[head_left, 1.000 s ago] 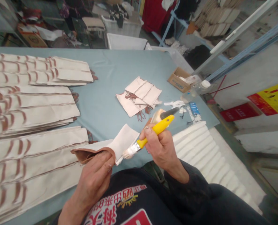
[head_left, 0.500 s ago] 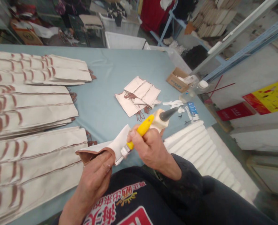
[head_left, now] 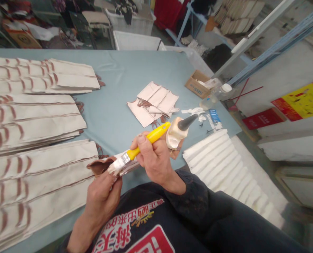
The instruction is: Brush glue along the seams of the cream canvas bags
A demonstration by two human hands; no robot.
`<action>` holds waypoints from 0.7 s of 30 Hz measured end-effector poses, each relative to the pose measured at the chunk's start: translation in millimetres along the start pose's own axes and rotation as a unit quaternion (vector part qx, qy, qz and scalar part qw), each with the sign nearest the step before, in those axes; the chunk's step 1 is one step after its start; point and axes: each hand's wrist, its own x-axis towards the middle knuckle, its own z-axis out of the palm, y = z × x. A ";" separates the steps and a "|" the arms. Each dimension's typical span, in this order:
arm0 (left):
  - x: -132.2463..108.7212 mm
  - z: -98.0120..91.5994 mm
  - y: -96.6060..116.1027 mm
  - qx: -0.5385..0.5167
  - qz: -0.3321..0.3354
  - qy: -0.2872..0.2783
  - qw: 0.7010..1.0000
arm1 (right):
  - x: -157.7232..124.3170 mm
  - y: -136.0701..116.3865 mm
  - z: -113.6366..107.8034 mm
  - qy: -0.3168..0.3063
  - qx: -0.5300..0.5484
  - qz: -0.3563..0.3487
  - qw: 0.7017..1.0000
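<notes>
My left hand (head_left: 103,193) is closed on the edge of a cream cloth bag with brown trim (head_left: 101,165), held low by the table's near side. A paintbrush with a yellow handle (head_left: 152,136) is in my right hand (head_left: 156,163), its fingers wrapped round it. The whitish bristles reach the bag's edge at my left fingertips; whether they touch the cloth or the fingers I cannot tell. Just past my right hand is a whitish bottle with a dark pointed nozzle (head_left: 177,131), its lower part partly hidden by the hand.
Stacks of cream bags with brown trim (head_left: 40,161) cover the table's left side. A few loose bags (head_left: 158,100) lie mid-table. Toward the right are a small cardboard box (head_left: 197,84), a clear jar (head_left: 217,96), white strips (head_left: 193,111) and a row of white folded pieces (head_left: 219,168).
The brush has swung down and left, so its bristles now meet the bag's edge by my left fingers. My right hand moved left, and the bag's raised white flap has dropped.
</notes>
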 end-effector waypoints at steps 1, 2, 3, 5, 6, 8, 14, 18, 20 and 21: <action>0.7 -1.0 1.7 -0.014 -0.048 0.004 0.999 | 2.5 3.0 -3.0 0.014 0.021 0.002 1.000; 1.7 -2.4 2.9 -0.031 -0.103 0.009 0.994 | 4.7 5.4 -7.2 0.033 0.039 -0.002 0.999; 2.9 -4.2 3.7 -0.055 -0.163 0.012 0.985 | 6.1 7.3 -12.4 0.054 0.050 -0.012 0.997; 6.1 -8.2 4.0 -0.119 -0.270 0.017 0.955 | 5.7 9.3 -22.9 0.095 0.050 -0.040 0.993; 8.0 -9.9 3.9 -0.157 -0.314 0.021 0.936 | 3.5 9.5 -27.0 0.110 0.055 -0.050 0.991; 11.8 -11.8 4.5 -0.237 -0.379 0.031 0.894 | -4.3 8.5 -30.3 0.125 0.075 -0.065 0.987; 18.0 -8.9 22.4 -0.377 -0.477 0.043 0.793 | -21.7 14.4 -7.7 0.075 0.086 -0.091 0.989; 15.8 -9.1 35.0 -0.385 -0.457 0.044 0.801 | -17.5 29.2 -8.2 0.102 0.008 -0.100 0.990; 15.2 -9.7 38.4 -0.387 -0.457 0.041 0.800 | -16.3 33.8 -17.1 0.097 -0.027 -0.130 0.986; 15.2 -9.8 39.5 -0.388 -0.460 0.040 0.798 | -16.1 34.7 -22.3 0.080 -0.044 -0.157 0.983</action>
